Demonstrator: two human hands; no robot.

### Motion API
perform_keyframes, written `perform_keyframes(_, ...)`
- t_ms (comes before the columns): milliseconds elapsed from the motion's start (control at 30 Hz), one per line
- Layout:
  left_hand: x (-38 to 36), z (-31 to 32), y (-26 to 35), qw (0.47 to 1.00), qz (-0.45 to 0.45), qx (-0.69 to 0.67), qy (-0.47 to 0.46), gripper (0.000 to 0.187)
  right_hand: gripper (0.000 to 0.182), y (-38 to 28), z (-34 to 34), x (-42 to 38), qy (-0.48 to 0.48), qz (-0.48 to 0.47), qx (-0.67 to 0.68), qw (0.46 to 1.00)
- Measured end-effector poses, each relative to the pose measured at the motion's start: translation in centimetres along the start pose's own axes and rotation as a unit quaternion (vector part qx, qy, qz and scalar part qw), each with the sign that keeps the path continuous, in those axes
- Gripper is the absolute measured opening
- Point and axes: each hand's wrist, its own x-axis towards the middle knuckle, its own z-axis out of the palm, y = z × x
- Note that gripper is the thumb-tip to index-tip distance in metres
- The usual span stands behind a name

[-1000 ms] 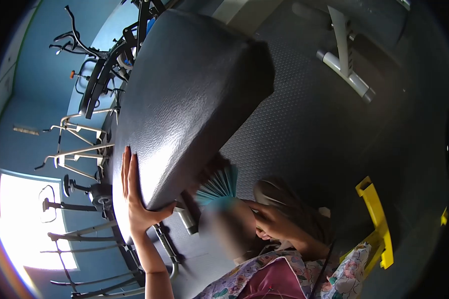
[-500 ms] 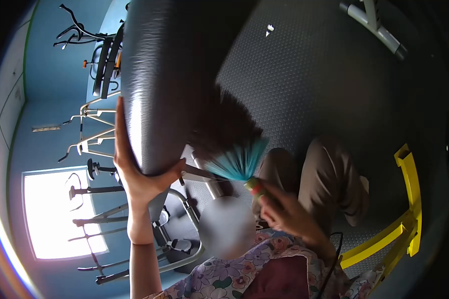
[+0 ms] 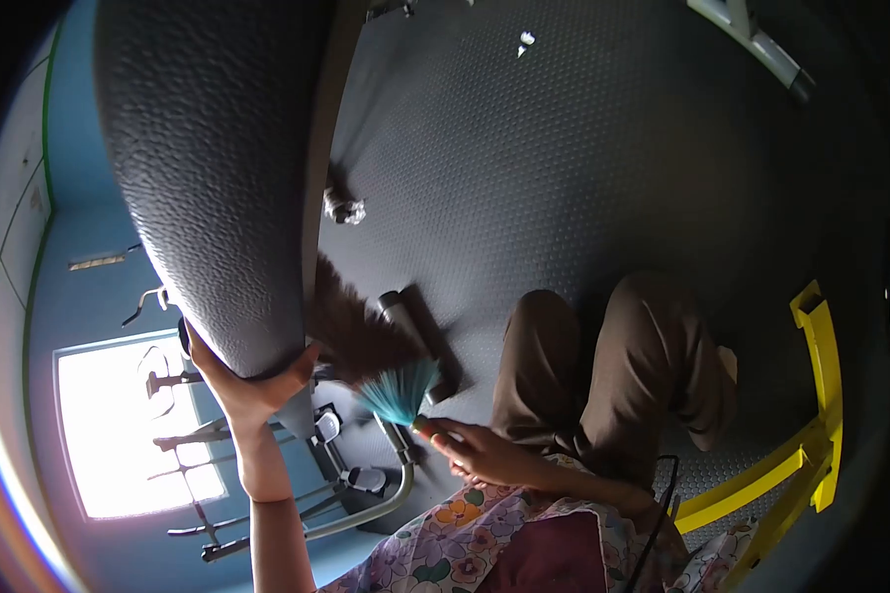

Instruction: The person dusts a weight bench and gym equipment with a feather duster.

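A grey, grain-textured padded bench rises across the left of the head view. My left hand is wrapped around its near end, with the thumb on the right edge and the fingers on the left edge. My right hand is closed on the short handle of a duster brush. Its bristles are teal near the handle and dark brown toward the tips. The brown tips lie along the bench's right side, partly hidden behind the pad.
A dark roller-like tube with a pale frame is behind the brush. A yellow metal frame stands at right. Grey gym-machine tubing and a bright window are at left. Small white scraps lie on the textured floor.
The duster brush and my right hand have moved left and down, toward the bench's near end. The bench shows more of its top face and lies further left in view. My left hand still grips it.
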Motion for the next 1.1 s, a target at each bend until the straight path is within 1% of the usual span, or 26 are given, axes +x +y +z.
perform_keyframes(67,0.5,0.3,0.1,1.0,0.013,-0.017,0.014,0.109,0.044,0.3,0.9,0.6,0.015,-0.002,-0.058,0.998)
perform_keyframes(100,0.9,0.2,0.7,0.998,0.037,-0.043,-0.01,0.108,0.046,0.4,0.8,1.0,-0.004,0.007,-0.043,0.999)
perform_keyframes(133,1.2,0.0,1.4,0.995,0.061,-0.067,-0.035,0.107,0.046,-0.2,0.4,1.0,0.005,0.007,-0.049,0.999)
perform_keyframes(167,1.5,0.0,2.7,0.993,0.044,-0.1,-0.038,0.105,0.047,-0.9,0.0,0.9,0.004,0.042,-0.035,0.998)
perform_keyframes(200,1.6,-0.2,3.1,0.992,0.046,-0.108,-0.034,0.105,0.047,-1.7,-0.5,0.7,0.002,0.076,-0.021,0.997)
perform_keyframes(233,1.8,-0.5,3.3,0.996,0.05,-0.068,-0.035,0.106,0.047,-3.2,-1.4,-0.2,0.023,0.069,-0.054,0.996)
perform_keyframes(267,2.1,-0.5,3.7,0.997,0.058,-0.03,-0.032,0.107,0.046,-5.1,-2.5,-1.0,0.005,0.056,-0.067,0.996)
perform_keyframes(333,2.0,-0.7,3.9,0.998,0.034,-0.046,-0.029,0.109,0.046,-10.1,-3.9,-3.9,0.041,-0.015,-0.105,0.993)
perform_keyframes(400,1.8,-0.8,3.7,0.998,0.045,-0.048,-0.019,0.107,0.045,-14.2,-5.2,-7.3,0.091,-0.146,-0.155,0.973)
perform_keyframes(433,1.7,-0.4,3.4,0.996,0.07,-0.054,-0.007,0.106,0.042,-17.0,-5.6,-9.4,0.127,-0.163,-0.145,0.968)
perform_keyframes(467,2.4,-0.1,4.4,0.994,0.076,-0.084,-0.01,0.105,0.04,-18.1,-7.2,-10.6,0.164,-0.18,-0.205,0.948)
perform_keyframes(533,3.0,-1.0,5.0,0.994,0.101,-0.026,-0.03,0.107,0.039,-23.6,-5.7,-14.1,0.237,-0.182,-0.214,0.93)
perform_keyframes(567,3.3,-1.2,5.3,0.99,0.132,-0.047,-0.034,0.107,0.039,-25.4,-5.5,-15.6,0.247,-0.186,-0.212,0.927)
perform_keyframes(600,3.6,-1.9,5.6,0.98,0.103,-0.162,-0.058,0.104,0.041,-26.9,-5.3,-16.9,0.262,-0.191,-0.214,0.922)
perform_keyframes(633,3.4,-1.6,5.2,0.965,-0.003,-0.259,-0.031,0.098,0.042,-28.3,-4.7,-17.8,0.275,-0.195,-0.215,0.917)
perform_keyframes(667,2.9,-0.1,4.0,0.949,-0.046,-0.312,0.015,0.077,0.042,-29.3,-3.5,-18.4,0.281,-0.191,-0.208,0.917)
perform_keyframes(700,3.7,-0.4,4.9,0.915,-0.143,-0.376,0.024,0.072,0.043,-30.5,-2.5,-19.2,0.322,-0.193,-0.189,0.907)
perform_keyframes(733,4.1,-0.5,5.9,0.867,-0.243,-0.434,0.035,0.068,0.044,-31.6,-1.7,-19.9,0.361,-0.192,-0.172,0.896)
perform_keyframes(767,3.9,-0.4,4.8,0.918,-0.217,-0.332,0.012,0.064,0.044,-32.3,-1.2,-20.4,0.39,-0.186,-0.127,0.893)
perform_keyframes(800,3.7,-0.5,3.6,0.956,-0.186,-0.225,-0.014,0.06,0.044,-33.2,-1.2,-21.2,0.392,-0.174,-0.128,0.894)
perform_keyframes(867,4.3,-1.9,4.9,0.973,-0.197,-0.108,-0.044,0.06,0.043,-34.7,-1.4,-23.2,0.418,-0.136,-0.026,0.898)
perform_keyframes(933,3.8,-1.0,4.1,0.974,-0.148,-0.17,0.021,0.061,0.044,-35.2,-2.0,-26.9,0.426,-0.109,-0.043,0.897)
perform_keyframes(967,3.5,-0.6,3.5,0.986,-0.132,-0.1,0.017,0.062,0.044,-35.9,-1.9,-29.0,0.422,-0.097,-0.051,0.9)
perform_keyframes(1000,3.4,0.0,2.6,0.988,-0.121,-0.09,0.026,0.062,0.043,-36.5,-0.4,-30.8,0.49,-0.058,-0.075,0.867)
perform_keyframes(1067,2.2,1.6,-0.4,0.993,-0.079,-0.073,0.047,0.064,0.042,-38.8,2.7,-34.7,0.57,-0.006,-0.111,0.814)
perform_keyframes(1100,3.6,-0.4,3.2,0.986,-0.118,-0.104,0.047,0.065,0.042,-39.8,3.9,-36.4,0.57,-0.008,-0.103,0.815)
